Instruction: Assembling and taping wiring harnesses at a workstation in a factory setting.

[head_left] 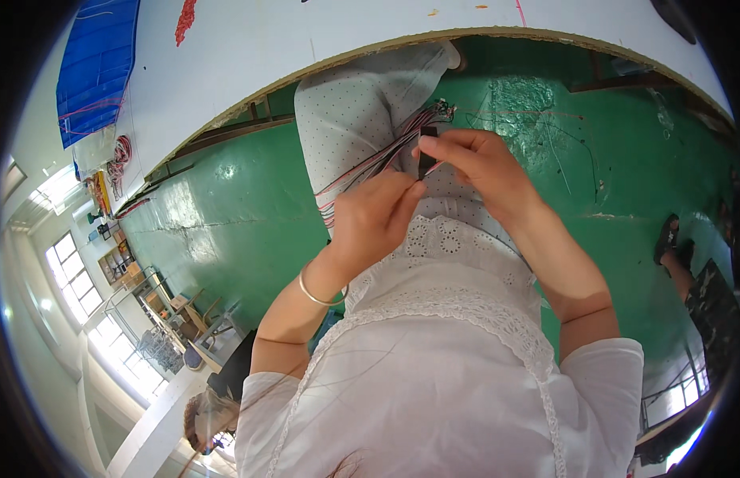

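Note:
Over my lap, my right hand (485, 167) pinches a small flat black strip-shaped piece (426, 143) between thumb and fingers. Just below and left of it, my left hand (374, 211) is closed, its fingertips together at the strip's lower end. A thin pinkish wire (435, 169) shows between the two hands, seemingly in the left fingertips, though its end is hidden. A bundle of red, black and white wires (374, 166) lies across my spotted grey trousers (330, 119), partly behind my left hand. Small connectors (444, 108) cluster at the bundle's far end.
A white tabletop (250, 56) curves across the far side, with a blue sheet (97, 72) and a coil of wires (119, 155) at its left. Loose dark wires (561, 151) hang or lie over the green floor (219, 207). Other people are at lower left and far right.

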Tool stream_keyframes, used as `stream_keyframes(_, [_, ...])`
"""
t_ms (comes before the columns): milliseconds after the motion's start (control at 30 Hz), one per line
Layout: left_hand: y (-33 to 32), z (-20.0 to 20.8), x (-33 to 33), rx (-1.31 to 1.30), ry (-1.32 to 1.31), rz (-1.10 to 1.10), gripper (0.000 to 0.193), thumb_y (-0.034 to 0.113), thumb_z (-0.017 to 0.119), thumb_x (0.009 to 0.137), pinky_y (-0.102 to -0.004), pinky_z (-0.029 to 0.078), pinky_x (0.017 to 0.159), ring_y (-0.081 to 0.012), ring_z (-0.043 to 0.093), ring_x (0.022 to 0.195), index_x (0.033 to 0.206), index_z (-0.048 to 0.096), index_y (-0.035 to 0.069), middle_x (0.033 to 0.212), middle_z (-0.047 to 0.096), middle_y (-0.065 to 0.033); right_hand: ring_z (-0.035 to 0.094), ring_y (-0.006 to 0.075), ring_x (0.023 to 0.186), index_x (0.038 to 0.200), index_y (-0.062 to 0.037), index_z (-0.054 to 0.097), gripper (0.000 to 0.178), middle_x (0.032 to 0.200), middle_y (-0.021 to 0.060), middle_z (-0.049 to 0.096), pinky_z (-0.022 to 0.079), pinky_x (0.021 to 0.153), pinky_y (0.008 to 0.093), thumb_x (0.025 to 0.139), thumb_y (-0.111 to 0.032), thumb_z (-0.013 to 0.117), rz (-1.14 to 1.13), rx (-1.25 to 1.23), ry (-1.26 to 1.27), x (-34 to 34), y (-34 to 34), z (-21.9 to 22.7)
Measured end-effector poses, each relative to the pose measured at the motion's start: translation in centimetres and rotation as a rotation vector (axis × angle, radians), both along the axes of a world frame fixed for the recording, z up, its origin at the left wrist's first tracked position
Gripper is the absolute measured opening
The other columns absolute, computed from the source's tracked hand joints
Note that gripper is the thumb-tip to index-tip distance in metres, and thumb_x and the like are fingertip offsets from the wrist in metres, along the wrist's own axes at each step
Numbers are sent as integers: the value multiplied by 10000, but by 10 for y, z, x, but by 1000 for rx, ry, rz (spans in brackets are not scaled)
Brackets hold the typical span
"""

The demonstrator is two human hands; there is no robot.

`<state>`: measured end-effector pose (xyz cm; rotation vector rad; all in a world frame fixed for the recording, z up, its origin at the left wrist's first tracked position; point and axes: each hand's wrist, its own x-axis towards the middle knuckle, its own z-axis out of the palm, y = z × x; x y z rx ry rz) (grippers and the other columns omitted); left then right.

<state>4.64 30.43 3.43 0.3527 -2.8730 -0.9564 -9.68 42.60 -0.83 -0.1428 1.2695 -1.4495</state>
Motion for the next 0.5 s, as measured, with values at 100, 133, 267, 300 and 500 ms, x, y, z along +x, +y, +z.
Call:
stream_keyframes(100, [-3, -5, 16, 533, -115, 147, 186, 182, 606, 957, -265, 311, 449, -108, 401, 519, 854, 613, 27, 580, 402, 8, 324, 35, 583, 869, -80, 747, 255, 687, -81, 568, 253, 531, 227, 887, -326, 685, -29, -5, -198, -5, 2, 8])
stream_keyframes(133, [-5, -2, 15, 810, -168, 205, 258, 216, 553, 1000, -242, 276, 443, -65, 341, 497, 841, 607, 21, 575, 371, 38, 296, 35, 599, 881, -81, 762, 241, 678, -80, 567, 243, 542, 234, 872, -315, 703, -69, -35, -284, -6, 2, 8])
stream_keyframes(267, [-23, 19, 12, 1419, -501, 375, 345, 266, 475, 1037, -224, 209, 445, -45, 250, 481, 829, 585, 14, 558, 297, 81, 330, 42, 620, 881, -61, 756, 259, 727, -58, 582, 269, 559, 228, 878, -313, 696, 92, -251, -92, -20, 22, -8])
stream_keyframes(300, [-26, 22, 11, 1493, -551, 340, 347, 271, 471, 1038, -226, 198, 447, -41, 233, 483, 836, 584, 11, 556, 277, 83, 380, 57, 652, 878, -41, 738, 304, 819, -33, 596, 306, 594, 231, 880, -338, 677, 228, -420, 21, -30, 30, -14])
stream_keyframes(500, [-31, 20, 6, 1322, -608, 266, 359, 268, 470, 1039, -236, 203, 444, -36, 230, 485, 832, 606, 8, 552, 299, 78, 479, 77, 726, 938, 3, 684, 299, 913, 9, 596, 394, 682, 220, 899, -293, 662, 263, -275, 99, -32, 32, 5])
